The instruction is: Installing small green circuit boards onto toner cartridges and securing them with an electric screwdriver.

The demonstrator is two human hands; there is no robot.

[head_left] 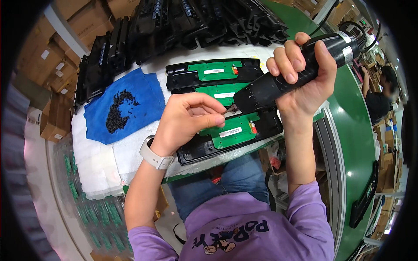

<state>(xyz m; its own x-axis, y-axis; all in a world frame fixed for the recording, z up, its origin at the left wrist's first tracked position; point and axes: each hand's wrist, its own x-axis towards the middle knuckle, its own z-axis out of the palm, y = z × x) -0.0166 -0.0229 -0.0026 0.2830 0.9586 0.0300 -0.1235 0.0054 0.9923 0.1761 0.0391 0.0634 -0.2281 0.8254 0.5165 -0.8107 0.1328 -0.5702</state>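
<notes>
My right hand (307, 89) is wrapped round a black electric screwdriver (259, 93), which is tilted with its bit (230, 108) pointing left. Thumb and forefinger of my left hand (185, 119) pinch together at the bit's tip; whatever is between them is too small to make out. Below both hands lie three long black plastic panels, each bearing a green circuit board. The nearest panel (191, 153) carries a board (233, 132) with a white label and a small connector. My left hand partly covers the middle board (213, 90). The farthest board (213, 70) shows fully.
A heap of tiny black screws (117, 113) lies on a blue cloth (150, 93) at the left. Black plastic parts (174, 30) are stacked along the back. A green conveyor belt (355, 130) runs along the right, with another person (381, 95) beyond it.
</notes>
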